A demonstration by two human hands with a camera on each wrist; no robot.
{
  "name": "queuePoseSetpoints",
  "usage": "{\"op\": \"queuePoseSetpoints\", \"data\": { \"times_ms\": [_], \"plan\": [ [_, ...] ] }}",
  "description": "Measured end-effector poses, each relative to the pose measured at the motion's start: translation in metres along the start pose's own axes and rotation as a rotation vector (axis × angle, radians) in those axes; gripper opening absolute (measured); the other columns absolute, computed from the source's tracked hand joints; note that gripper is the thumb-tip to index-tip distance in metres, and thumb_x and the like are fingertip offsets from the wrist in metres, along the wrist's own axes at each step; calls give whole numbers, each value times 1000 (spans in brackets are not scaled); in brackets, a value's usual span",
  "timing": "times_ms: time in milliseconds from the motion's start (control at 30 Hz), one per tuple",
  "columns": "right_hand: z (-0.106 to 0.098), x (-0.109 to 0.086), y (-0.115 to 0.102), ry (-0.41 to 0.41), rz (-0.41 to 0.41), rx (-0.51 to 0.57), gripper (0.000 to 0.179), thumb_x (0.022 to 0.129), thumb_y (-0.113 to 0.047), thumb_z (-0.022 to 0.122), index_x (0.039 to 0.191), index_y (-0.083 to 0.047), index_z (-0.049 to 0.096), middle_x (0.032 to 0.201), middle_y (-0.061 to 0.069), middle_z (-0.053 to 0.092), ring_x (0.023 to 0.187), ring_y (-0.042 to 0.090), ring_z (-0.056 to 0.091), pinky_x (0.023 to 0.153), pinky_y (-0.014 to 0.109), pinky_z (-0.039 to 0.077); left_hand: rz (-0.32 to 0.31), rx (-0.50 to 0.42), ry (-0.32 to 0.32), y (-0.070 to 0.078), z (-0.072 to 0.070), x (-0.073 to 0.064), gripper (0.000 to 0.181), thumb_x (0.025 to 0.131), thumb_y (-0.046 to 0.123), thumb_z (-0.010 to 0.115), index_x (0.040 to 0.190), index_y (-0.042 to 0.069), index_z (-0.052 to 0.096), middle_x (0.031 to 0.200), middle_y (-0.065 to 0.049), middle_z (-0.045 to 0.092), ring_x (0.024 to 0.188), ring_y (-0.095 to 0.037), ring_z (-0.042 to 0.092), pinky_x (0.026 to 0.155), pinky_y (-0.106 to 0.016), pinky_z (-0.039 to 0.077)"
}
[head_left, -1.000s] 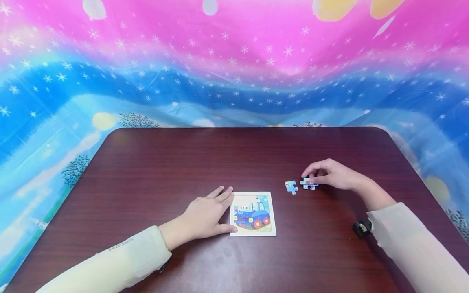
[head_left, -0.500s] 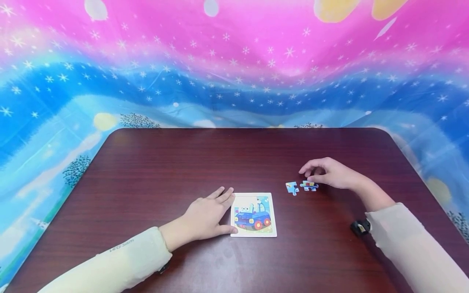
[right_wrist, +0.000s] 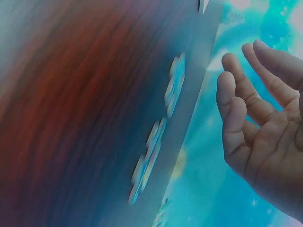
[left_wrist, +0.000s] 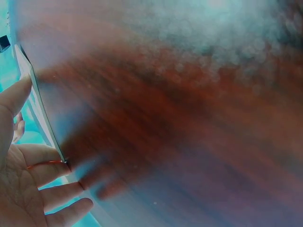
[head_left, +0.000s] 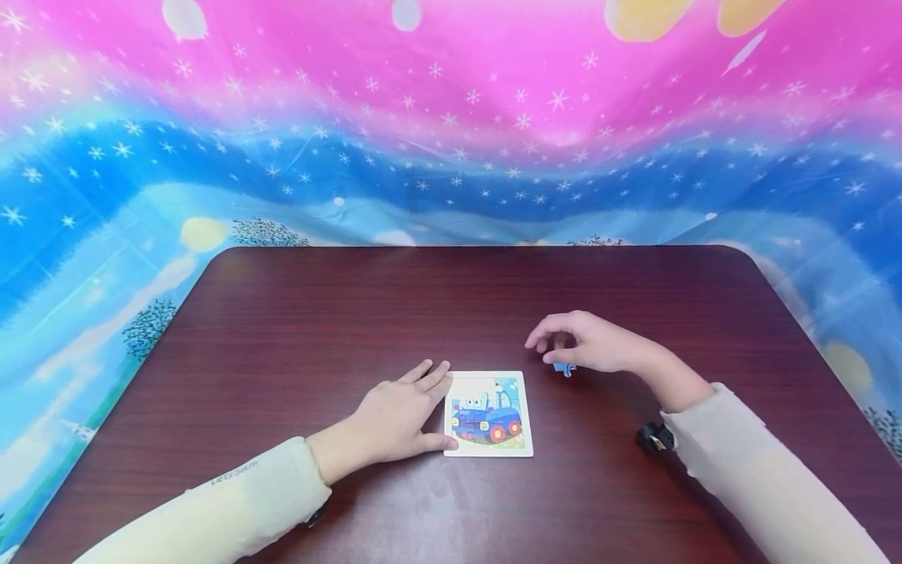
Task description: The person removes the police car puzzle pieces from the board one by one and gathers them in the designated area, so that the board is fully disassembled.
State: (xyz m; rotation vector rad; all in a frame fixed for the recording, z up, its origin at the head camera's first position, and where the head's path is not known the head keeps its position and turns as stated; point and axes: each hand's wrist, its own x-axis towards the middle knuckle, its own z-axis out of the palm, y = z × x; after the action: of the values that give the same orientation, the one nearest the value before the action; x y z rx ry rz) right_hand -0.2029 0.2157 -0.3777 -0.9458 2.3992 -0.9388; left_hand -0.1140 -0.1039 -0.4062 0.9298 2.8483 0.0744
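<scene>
My left hand lies with fairly straight fingers along the left edge of a square jigsaw puzzle board, thumb and fingertips on its white frame. The board pictures a blue cartoon vehicle with red wheels; its upper left part is pale. Seen in the left wrist view, the board's edge meets the thumb and fingers. Over the loose pieces hovers my right hand, fingers loosely bent and holding nothing. Two puzzle pieces lie on the table in the right wrist view: a blue one and a multicoloured one. In the head view the hand hides most of them.
The dark red-brown wooden table has rounded far corners. Behind and beside it hangs a pink and blue cloth with snowflakes. A dark device is worn at the right wrist.
My right hand has let go of the multicoloured puzzle piece, lifted off it, and moved left over the blue piece. The left hand and the board have stayed in place.
</scene>
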Motion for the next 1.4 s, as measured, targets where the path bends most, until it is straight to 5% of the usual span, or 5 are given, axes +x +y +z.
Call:
{"op": "queuePoseSetpoints", "data": {
  "times_ms": [433, 733, 1400],
  "plan": [
    [29, 25, -27, -98, -62, -95, 25, 88, -6, 73, 112, -14, 72, 106, 2, 67, 79, 10, 56, 71, 24, 51, -9, -10, -10, -1, -1, 1, 92, 83, 70, 63, 149, 8, 46, 159, -6, 40, 146, -27, 39, 88, -46, 57],
    [43, 27, -32, -167, -31, -144, 22, 88, -9, 74, 106, -22, 74, 106, -1, 58, 83, 13, 53, 74, 24, 49, -5, -1, -10, 0, 1, 1, 92, 83, 72, 61, 150, 10, 45, 159, -5, 39, 147, -27, 38, 83, -43, 59],
    [49, 23, -34, -152, -42, -214, 25, 86, -6, 76, 101, -25, 70, 106, -2, 54, 90, 15, 50, 76, 25, 46, -3, -8, -9, 0, 1, 1, 92, 83, 72, 61, 149, 10, 46, 159, -5, 39, 147, -26, 38, 85, -46, 58]
  ]
}}
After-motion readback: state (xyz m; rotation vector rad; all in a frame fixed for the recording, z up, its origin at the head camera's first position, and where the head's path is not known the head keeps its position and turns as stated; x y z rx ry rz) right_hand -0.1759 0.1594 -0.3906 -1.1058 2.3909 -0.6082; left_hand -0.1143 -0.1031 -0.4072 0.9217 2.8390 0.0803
